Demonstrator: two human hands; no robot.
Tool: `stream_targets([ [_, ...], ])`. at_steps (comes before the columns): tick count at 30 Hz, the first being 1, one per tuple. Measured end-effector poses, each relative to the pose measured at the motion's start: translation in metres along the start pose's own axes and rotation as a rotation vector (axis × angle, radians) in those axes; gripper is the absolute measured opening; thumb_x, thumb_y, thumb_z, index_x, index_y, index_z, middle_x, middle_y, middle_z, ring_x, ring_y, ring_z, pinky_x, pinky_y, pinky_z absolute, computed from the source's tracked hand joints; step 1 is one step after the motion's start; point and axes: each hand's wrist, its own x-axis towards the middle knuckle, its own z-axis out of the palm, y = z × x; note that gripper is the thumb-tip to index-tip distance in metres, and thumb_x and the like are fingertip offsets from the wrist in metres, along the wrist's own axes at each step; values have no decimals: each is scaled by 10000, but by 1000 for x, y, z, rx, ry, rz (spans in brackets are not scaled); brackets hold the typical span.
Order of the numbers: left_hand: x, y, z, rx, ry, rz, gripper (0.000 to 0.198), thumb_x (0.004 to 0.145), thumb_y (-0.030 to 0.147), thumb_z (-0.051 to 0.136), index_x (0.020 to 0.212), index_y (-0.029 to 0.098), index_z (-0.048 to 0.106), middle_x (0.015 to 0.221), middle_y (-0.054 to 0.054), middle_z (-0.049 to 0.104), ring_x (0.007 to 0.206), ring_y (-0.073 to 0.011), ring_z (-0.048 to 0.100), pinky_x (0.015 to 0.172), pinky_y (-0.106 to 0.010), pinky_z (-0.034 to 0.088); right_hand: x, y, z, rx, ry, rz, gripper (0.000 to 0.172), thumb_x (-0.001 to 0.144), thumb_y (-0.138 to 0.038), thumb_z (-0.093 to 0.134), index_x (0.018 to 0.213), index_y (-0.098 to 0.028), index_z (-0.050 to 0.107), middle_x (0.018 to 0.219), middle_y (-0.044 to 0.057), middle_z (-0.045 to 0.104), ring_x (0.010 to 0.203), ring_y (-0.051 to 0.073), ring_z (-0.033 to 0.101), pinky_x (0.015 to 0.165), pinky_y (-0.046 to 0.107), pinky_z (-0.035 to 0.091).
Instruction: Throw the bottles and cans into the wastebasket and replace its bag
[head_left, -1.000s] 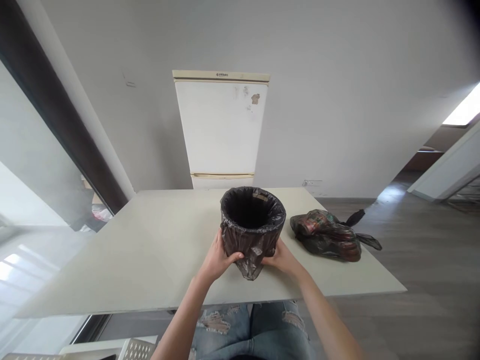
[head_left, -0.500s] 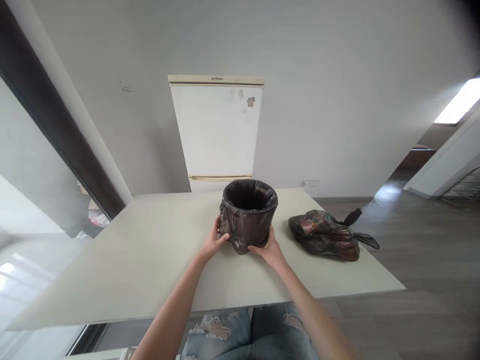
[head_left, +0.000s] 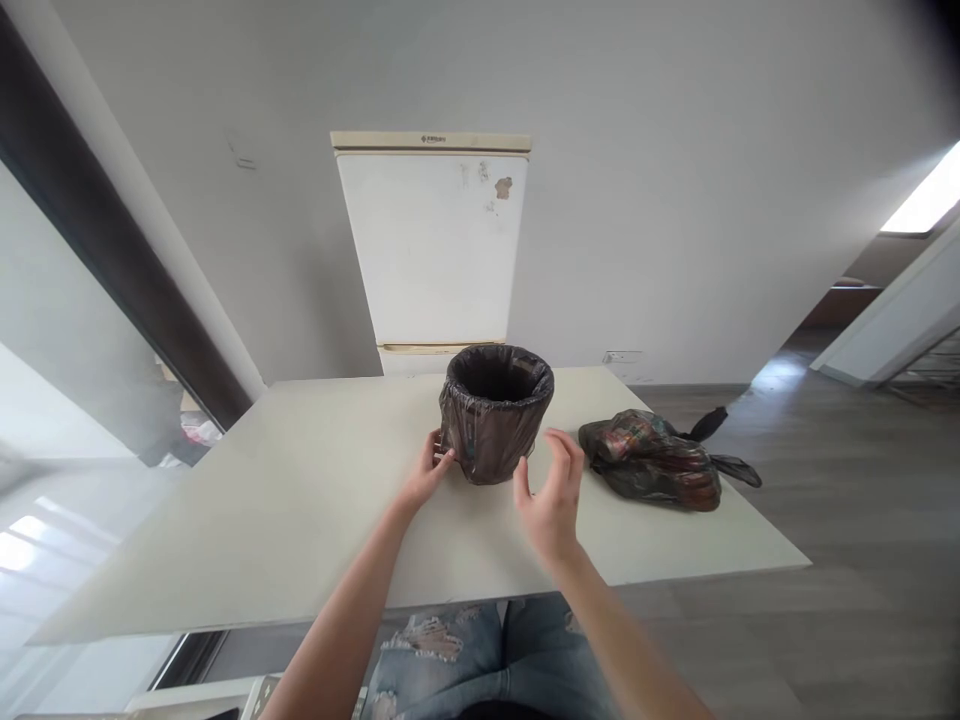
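A round bin (head_left: 495,440) lined with a thin dark plastic bag stands upright on the pale table (head_left: 315,500), its mouth open and the bag folded over the rim. My left hand (head_left: 427,472) rests against the bin's lower left side, fingers partly behind it and thumb in front. Just off the bin's lower right side is my right hand (head_left: 553,490), its thumb and fingers apart and curved, with nothing in them. Farther right on the table lies a filled, tied black plastic bag (head_left: 652,460), its loose ends hanging past the table's right edge.
A white fridge (head_left: 435,250) stands behind the table against the grey wall. Below the table's near edge are legs in ripped jeans (head_left: 442,660). At the bottom left, part of a pale surface with a dark object shows.
My right hand has come away from the bin, moved slightly right and opened. My left hand still touches the bin. The whole view has shifted a little.
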Motion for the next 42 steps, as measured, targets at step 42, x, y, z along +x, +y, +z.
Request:
stream_targets([
  [42, 1, 7, -3, 155, -120, -121, 537, 955, 611, 489, 708, 234, 196, 730, 26, 149, 668, -135, 131, 605, -314, 121, 207, 192, -22, -723, -560, -139, 415, 925, -217, 629, 1328, -118, 626, 1196, 199, 689, 1166, 384, 569, 940, 495, 443],
])
